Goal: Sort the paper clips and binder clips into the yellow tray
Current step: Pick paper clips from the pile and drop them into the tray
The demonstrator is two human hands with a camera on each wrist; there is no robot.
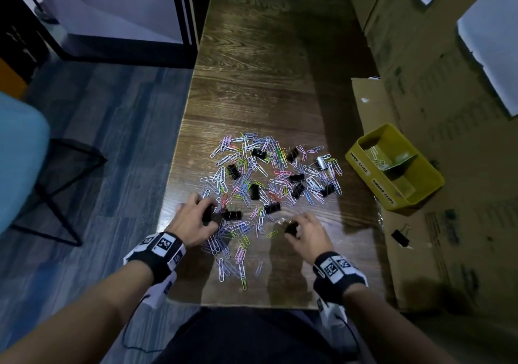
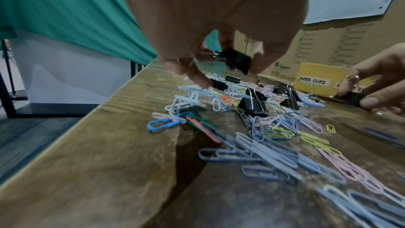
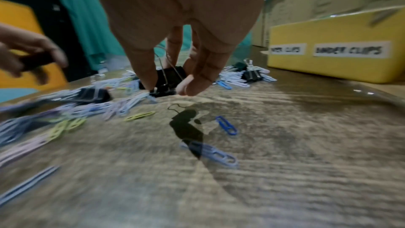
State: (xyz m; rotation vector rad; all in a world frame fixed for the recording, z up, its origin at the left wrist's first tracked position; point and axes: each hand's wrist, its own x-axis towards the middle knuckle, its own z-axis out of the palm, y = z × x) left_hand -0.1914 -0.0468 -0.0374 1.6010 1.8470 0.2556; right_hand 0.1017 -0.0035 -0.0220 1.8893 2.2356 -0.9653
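A heap of coloured paper clips (image 1: 269, 173) mixed with black binder clips (image 1: 254, 191) lies on the wooden table (image 1: 260, 88). My left hand (image 1: 196, 217) pinches a black binder clip (image 2: 237, 60) just above the heap's near left edge. At the heap's near right edge, my right hand (image 1: 305, 233) grips another black binder clip (image 3: 167, 82) between thumb and fingers, close to the tabletop. The yellow tray (image 1: 361, 161) stands to the right on cardboard, with labels "PAPER CLIPS" (image 2: 312, 81) and "BINDER CLIPS" (image 3: 348, 50); a few clips lie in its far compartment.
One black binder clip (image 1: 400, 236) lies on the flattened cardboard (image 1: 448, 251) right of the table, below the tray. Cardboard boxes (image 1: 420, 55) line the right side. A teal chair (image 1: 19, 161) stands on the floor at the left. A loose blue paper clip (image 3: 227, 125) lies near my right hand.
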